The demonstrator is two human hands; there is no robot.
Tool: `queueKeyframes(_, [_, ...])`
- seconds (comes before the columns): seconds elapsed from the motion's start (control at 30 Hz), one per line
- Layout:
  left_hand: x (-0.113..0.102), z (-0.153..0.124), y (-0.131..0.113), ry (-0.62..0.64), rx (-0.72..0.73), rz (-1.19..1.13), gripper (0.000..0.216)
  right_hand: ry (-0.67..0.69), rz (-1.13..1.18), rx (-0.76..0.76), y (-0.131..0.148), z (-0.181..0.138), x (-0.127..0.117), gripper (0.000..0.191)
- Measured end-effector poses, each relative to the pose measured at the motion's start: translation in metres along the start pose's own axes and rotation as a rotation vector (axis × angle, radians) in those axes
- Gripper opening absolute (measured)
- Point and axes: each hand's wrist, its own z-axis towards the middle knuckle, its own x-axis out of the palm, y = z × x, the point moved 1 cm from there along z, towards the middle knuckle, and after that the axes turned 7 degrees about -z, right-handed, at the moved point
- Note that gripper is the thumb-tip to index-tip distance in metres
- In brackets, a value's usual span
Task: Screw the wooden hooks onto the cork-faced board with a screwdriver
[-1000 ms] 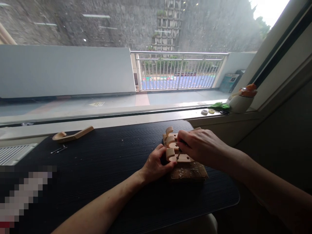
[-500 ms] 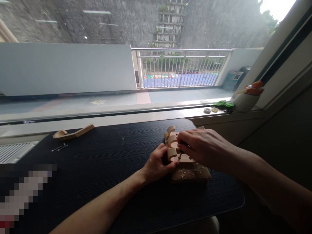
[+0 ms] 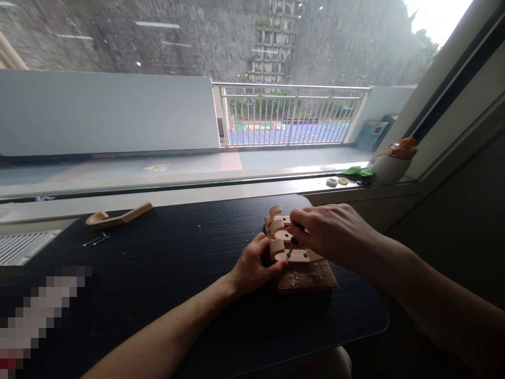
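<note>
Several curved wooden hooks lie side by side on a rough wooden board (image 3: 306,278) at the table's right end. Around the curled end of the nearest wooden hook (image 3: 298,256), my left hand (image 3: 252,266) is closed, thumb in front and fingers behind. My right hand (image 3: 321,229) grips a screwdriver (image 3: 291,247) with a dark handle, mostly hidden in the fingers. Its thin shaft slants down to the nearest hook, near a hole by the curl. A second dark hole shows further right on that hook.
Another wooden hook (image 3: 118,216) lies at the far left of the black table (image 3: 177,252), with small metal pieces (image 3: 97,240) beside it. Tape rolls (image 3: 332,181), a green cloth (image 3: 357,172) and a white pot (image 3: 392,166) stand on the windowsill.
My right hand has shifted and turned slightly around the screwdriver, uncovering more of the hooks. My left hand keeps its hold. The camera view has moved a little.
</note>
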Motion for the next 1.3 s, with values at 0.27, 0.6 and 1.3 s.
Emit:
queueKeyframes(0.27, [0.001,0.001,0.000,-0.007,0.004,0.012,0.016,-0.028,0.130,-0.208,0.003,-0.006,0.006,0.014])
queueKeyframes(0.6, [0.001,0.001,0.001,-0.009,0.000,0.030,0.017,-0.024,0.061,0.000,0.002,0.004,0.013,0.021])
queueKeyframes(1.3, [0.002,0.001,0.001,-0.004,0.003,0.019,0.016,-0.008,0.132,-0.077,0.004,0.000,0.012,0.018])
